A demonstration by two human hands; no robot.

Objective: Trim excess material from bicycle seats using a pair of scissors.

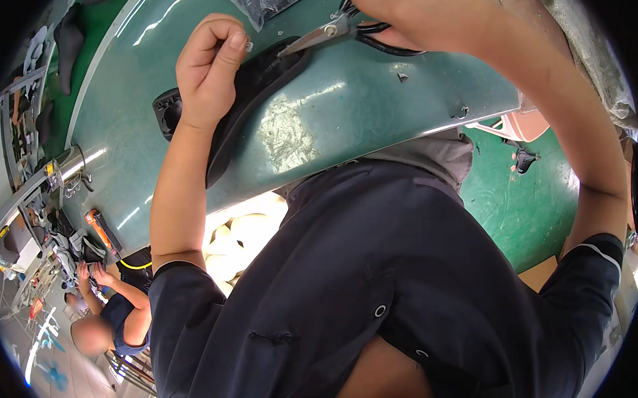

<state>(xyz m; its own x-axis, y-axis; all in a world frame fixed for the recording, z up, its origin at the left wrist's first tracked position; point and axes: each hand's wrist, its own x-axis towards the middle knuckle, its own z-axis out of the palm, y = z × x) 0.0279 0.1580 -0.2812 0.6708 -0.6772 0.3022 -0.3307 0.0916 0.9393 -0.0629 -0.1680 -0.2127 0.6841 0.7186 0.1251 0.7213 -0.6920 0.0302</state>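
A black bicycle saddle (260,80) lies on the green tabletop (371,90) in front of me, partly covered by my left hand and forearm. My left hand (210,72) is closed over it, thumb pressed against the curled fingers. A tiny whitish bit shows at the thumb tip, too small to name. In my right hand (410,13) is a pair of scissors (319,37) with black handles. Their blades point left, with the tips at the saddle's upper end. Part of the handles is hidden behind my fingers.
A dark plastic bag (271,2) lies at the table's far edge. Small black scraps (402,77) are scattered on the tabletop. An orange-handled tool (99,226) is at the left end, near another person (125,314) at work. Pale pieces (239,238) sit below the near edge.
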